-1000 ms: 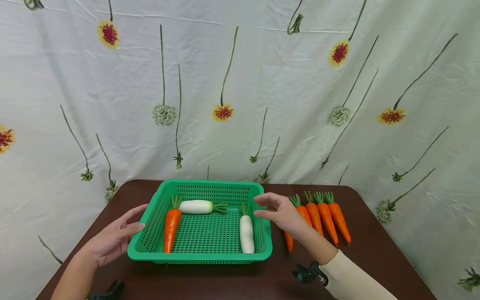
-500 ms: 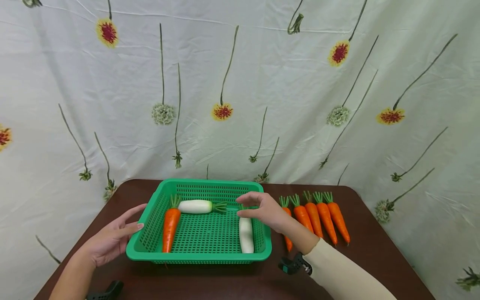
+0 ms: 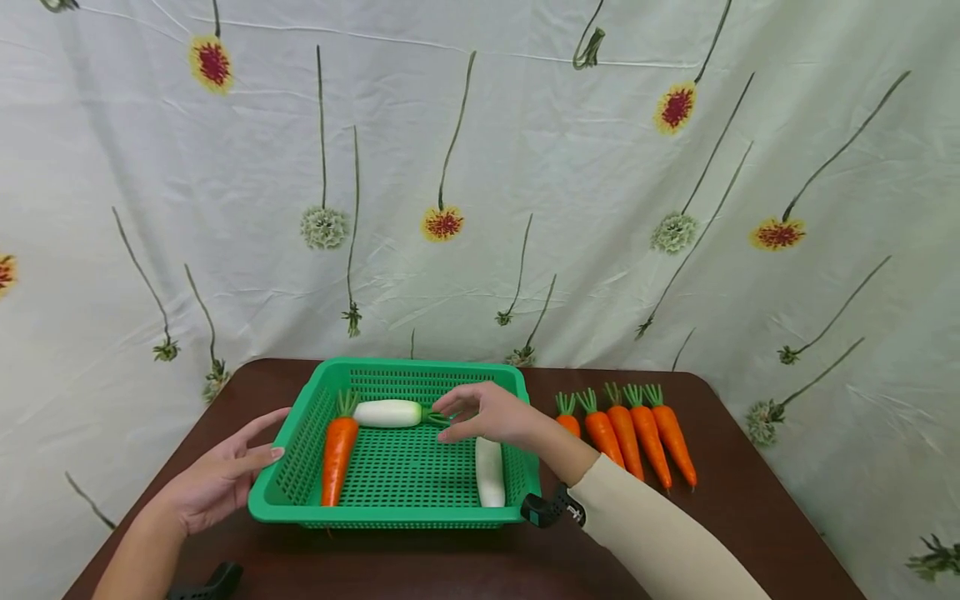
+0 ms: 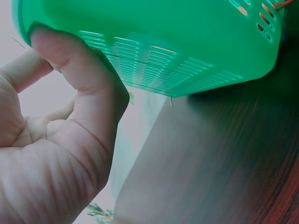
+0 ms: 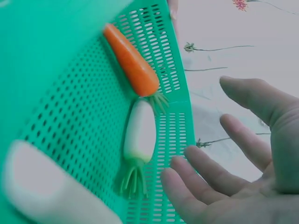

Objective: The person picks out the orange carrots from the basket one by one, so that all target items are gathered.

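A green perforated basket stands on the dark table. My left hand is at its left side, and in the left wrist view the thumb touches the basket's outer wall beneath the rim. Inside lie a carrot along the left, a white radish across the back, and another white radish on the right. My right hand hovers over the basket holding nothing, fingertips near the back radish's green stems. It hides the right radish's top. In the right wrist view, its fingers are spread and slightly bent.
Several carrots lie side by side on the brown table, right of the basket; my right forearm partly covers them. A white cloth with printed flowers hangs behind the table. Dark straps sit at both wrists.
My right hand has moved left, from the basket's right rim over the right radish to near the back radish's stems. My left hand stays at the basket's left side.
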A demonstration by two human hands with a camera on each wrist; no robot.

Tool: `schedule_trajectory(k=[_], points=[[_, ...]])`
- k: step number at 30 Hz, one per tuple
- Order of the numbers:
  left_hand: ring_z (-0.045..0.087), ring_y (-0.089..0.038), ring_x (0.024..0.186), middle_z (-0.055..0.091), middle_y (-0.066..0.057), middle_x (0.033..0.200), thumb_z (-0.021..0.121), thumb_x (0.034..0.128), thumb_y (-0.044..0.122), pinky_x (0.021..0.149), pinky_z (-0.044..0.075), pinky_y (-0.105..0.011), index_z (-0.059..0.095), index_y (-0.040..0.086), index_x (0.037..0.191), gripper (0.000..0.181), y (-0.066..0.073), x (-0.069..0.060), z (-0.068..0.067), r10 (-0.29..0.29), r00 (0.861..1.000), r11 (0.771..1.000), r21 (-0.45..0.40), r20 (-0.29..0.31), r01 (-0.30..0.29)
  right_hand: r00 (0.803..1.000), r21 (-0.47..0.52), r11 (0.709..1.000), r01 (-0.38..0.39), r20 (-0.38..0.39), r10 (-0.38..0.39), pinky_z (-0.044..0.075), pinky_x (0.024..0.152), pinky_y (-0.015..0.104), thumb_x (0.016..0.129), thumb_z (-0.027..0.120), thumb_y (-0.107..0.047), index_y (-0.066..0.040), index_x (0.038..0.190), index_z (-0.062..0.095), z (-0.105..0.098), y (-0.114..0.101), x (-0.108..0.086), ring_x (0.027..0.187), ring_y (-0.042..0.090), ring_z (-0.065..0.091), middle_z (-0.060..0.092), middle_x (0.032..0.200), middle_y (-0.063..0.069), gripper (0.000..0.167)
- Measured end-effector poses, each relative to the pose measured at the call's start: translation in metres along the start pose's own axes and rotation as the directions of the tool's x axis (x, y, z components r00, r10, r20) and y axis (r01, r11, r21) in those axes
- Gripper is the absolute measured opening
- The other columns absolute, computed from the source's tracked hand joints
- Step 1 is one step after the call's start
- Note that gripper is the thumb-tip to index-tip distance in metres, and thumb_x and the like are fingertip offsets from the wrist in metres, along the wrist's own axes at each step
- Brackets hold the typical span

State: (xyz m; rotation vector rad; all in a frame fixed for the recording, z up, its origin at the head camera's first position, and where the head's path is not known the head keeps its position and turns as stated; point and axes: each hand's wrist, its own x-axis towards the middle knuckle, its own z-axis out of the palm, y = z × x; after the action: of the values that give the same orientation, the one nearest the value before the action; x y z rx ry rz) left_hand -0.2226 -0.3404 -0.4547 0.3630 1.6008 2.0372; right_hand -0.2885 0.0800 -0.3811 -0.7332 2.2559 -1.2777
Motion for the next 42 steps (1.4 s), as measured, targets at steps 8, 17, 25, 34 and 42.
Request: schedule_trajectory(k=[8, 17, 25, 34, 42], points=[[0.071, -0.033, 0.117, 0.069, -0.004, 0.133, 0.032, 0.1128, 0.01, 0.097, 0.054, -0.059, 0.006, 0.036, 0.159, 0.059, -0.002, 0.0, 0.002, 0.006, 1.0, 1.0, -0.019, 0.015, -0.006, 0.997, -0.023, 1.0, -0.011, 0.078, 0.012, 0.056, 0.099, 0.037, 0.089, 0.081, -0.024, -0.027, 0.128, 0.069, 0.006, -0.003, 0.019, 0.128, 0.027, 0.063, 0.067, 0.135, 0.004, 0.041], [0.07, -0.032, 0.118, 0.068, -0.004, 0.135, 0.031, 0.1126, 0.009, 0.097, 0.055, -0.058, 0.005, 0.036, 0.16, 0.06, -0.001, 0.0, 0.002, 0.013, 1.0, 0.999, -0.03, 0.024, -0.012, 0.994, -0.024, 0.999, -0.032, 0.105, 0.034, 0.058, 0.099, 0.044, 0.089, 0.082, -0.025, -0.026, 0.132, 0.067, 0.013, -0.007, 0.039, 0.12, 0.019, 0.065, 0.062, 0.143, 0.013, 0.046], [0.069, -0.034, 0.119, 0.067, -0.005, 0.135, 0.031, 0.1126, 0.01, 0.098, 0.055, -0.059, 0.001, 0.034, 0.16, 0.062, 0.0, 0.002, 0.0, 0.005, 1.0, 1.0, -0.022, 0.029, -0.004, 0.991, -0.017, 0.999, -0.036, 0.131, 0.038, 0.058, 0.1, 0.045, 0.089, 0.082, -0.022, -0.018, 0.14, 0.063, 0.022, -0.008, 0.056, 0.117, 0.015, 0.066, 0.061, 0.145, 0.013, 0.055], [0.07, -0.031, 0.119, 0.068, -0.004, 0.134, 0.032, 0.1127, 0.01, 0.097, 0.055, -0.058, 0.001, 0.034, 0.16, 0.062, 0.0, 0.004, -0.002, 0.005, 1.0, 1.0, -0.009, 0.024, -0.005, 0.988, 0.035, 0.996, -0.083, 0.134, 0.077, 0.06, 0.097, 0.045, 0.088, 0.083, -0.017, -0.016, 0.138, 0.064, 0.032, -0.006, 0.071, 0.117, 0.019, 0.066, 0.06, 0.144, 0.015, 0.054], [0.07, -0.031, 0.119, 0.067, -0.005, 0.135, 0.031, 0.1126, 0.009, 0.097, 0.055, -0.058, 0.004, 0.037, 0.159, 0.06, -0.001, 0.002, -0.004, 0.013, 0.999, 1.0, -0.013, 0.037, -0.012, 0.986, 0.011, 0.995, -0.099, 0.133, 0.097, 0.06, 0.097, 0.046, 0.086, 0.084, -0.017, -0.016, 0.137, 0.065, 0.043, -0.003, 0.081, 0.112, 0.019, 0.068, 0.061, 0.141, 0.017, 0.055]])
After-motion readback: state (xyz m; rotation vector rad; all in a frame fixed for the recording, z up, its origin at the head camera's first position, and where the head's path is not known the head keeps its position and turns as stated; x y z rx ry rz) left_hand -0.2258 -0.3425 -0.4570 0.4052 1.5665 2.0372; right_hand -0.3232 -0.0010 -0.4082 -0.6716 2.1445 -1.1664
